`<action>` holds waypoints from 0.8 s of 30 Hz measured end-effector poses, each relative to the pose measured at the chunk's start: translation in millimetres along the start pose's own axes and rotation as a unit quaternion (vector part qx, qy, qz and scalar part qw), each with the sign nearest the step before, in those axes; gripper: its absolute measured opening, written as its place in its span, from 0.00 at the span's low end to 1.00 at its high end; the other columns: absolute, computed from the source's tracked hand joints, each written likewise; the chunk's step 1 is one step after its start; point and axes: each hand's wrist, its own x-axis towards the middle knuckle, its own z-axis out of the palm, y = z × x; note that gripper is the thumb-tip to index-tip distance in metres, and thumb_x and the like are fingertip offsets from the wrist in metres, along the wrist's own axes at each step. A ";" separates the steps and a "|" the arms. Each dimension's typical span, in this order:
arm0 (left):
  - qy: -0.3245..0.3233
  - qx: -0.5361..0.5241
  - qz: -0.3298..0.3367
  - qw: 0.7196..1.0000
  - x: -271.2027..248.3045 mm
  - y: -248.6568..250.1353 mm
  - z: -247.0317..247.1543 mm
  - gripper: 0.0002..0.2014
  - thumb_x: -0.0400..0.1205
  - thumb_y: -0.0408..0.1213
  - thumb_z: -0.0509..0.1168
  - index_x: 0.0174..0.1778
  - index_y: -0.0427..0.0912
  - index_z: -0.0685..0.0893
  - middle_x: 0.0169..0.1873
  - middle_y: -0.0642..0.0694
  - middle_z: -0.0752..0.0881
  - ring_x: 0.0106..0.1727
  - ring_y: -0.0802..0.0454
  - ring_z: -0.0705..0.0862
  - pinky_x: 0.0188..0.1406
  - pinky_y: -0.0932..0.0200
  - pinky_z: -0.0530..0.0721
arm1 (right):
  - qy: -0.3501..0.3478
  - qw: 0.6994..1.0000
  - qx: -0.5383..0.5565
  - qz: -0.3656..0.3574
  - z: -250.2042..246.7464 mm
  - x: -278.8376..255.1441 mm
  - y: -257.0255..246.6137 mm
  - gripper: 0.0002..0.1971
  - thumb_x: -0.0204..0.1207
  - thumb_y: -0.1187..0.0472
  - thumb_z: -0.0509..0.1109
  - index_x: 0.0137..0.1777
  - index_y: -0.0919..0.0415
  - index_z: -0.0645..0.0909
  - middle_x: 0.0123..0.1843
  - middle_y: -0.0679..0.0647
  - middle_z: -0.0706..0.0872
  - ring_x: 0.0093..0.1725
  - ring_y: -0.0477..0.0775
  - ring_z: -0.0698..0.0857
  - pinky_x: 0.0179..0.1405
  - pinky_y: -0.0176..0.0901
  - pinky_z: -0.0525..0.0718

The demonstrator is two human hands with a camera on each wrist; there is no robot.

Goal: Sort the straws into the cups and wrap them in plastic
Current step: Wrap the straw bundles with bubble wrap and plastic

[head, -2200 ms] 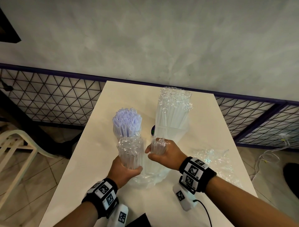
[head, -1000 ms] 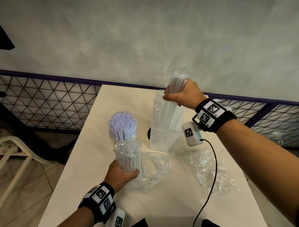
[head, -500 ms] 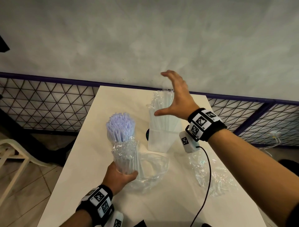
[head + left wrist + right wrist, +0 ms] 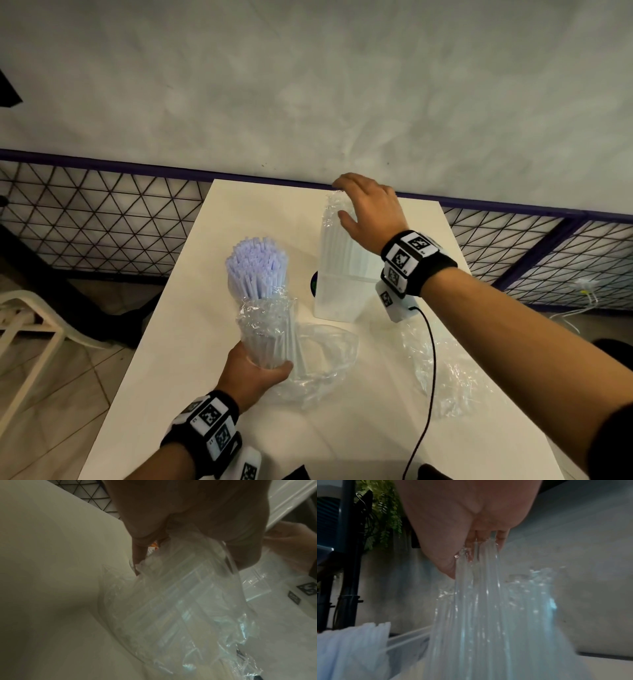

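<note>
On the white desk [image 4: 191, 342], three lots of straws stand close together. Left hand [image 4: 251, 375] wraps round the base of a clear cup [image 4: 265, 342] packed with clear straws, film crinkled over their tops; a loose clear bag [image 4: 325, 363] trails from it onto the desk. Just behind stands a bundle of white straws [image 4: 257, 272], uncovered. Right hand [image 4: 370, 212] is at the top of the tall straws [image 4: 337, 250] standing in a frosted cup [image 4: 337, 298], fingers [image 4: 342, 181] spread and only lightly bent over the film-covered tips; the right wrist view shows fingertips touching the tops, no firm pinch evident. A crumpled sheet of plastic wrap [image 4: 455, 373] lies near the right desk edge, apart from the cups. Judgement on handling: straws are very light, smooth and springy, prone to splay or slide out singly; best gathered as a bunch round the middle. Cups are light, top-heavy when loaded, likely to tip; hold low at the wall. Film is limp, clingy, tears and bunches easily; take it by an edge and pull taut.
</note>
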 end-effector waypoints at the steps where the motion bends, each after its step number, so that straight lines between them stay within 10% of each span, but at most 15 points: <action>1: 0.000 0.000 0.001 1.000 -0.4 0.5 0.2 0.23 0.56 0.42 0.81 0.46 0.40 0.87 0.38 0.44 0.93 0.40 0.51 0.92 0.41 0.60 0.87 | -0.004 1.000 -0.005 0.000 1.5 -3.2 6.5 0.24 0.77 0.58 0.70 0.73 0.58 0.77 0.74 0.54 0.80 0.71 0.59 0.79 0.67 0.57 0.76; 6: 0.005 0.014 0.011 1.000 0.7 0.9 0.2 0.19 0.60 0.36 0.84 0.44 0.41 0.87 0.35 0.45 0.92 0.38 0.51 0.92 0.40 0.61 0.85 | -0.033 0.999 -0.015 -0.031 19.2 -32.8 13.4 0.21 0.82 0.60 0.65 0.73 0.66 0.79 0.72 0.63 0.83 0.70 0.65 0.82 0.69 0.59 0.79; 12: -0.007 0.018 0.013 1.000 -0.2 1.8 0.4 0.19 0.60 0.37 0.83 0.45 0.39 0.88 0.37 0.45 0.93 0.39 0.51 0.92 0.43 0.59 0.87 | -0.177 0.984 -0.020 -0.010 32.5 -65.5 1.9 0.38 0.86 0.37 0.44 0.88 0.59 0.44 0.89 0.53 0.47 0.88 0.53 0.45 0.85 0.47 0.42; 24: -0.011 0.008 0.025 1.000 -1.6 2.5 1.2 0.20 0.57 0.42 0.81 0.43 0.43 0.87 0.36 0.45 0.93 0.39 0.52 0.92 0.43 0.61 0.87 | -0.159 0.986 -0.049 0.004 21.6 -60.7 0.4 0.39 0.81 0.35 0.35 0.88 0.56 0.48 0.89 0.51 0.47 0.88 0.53 0.42 0.85 0.54 0.41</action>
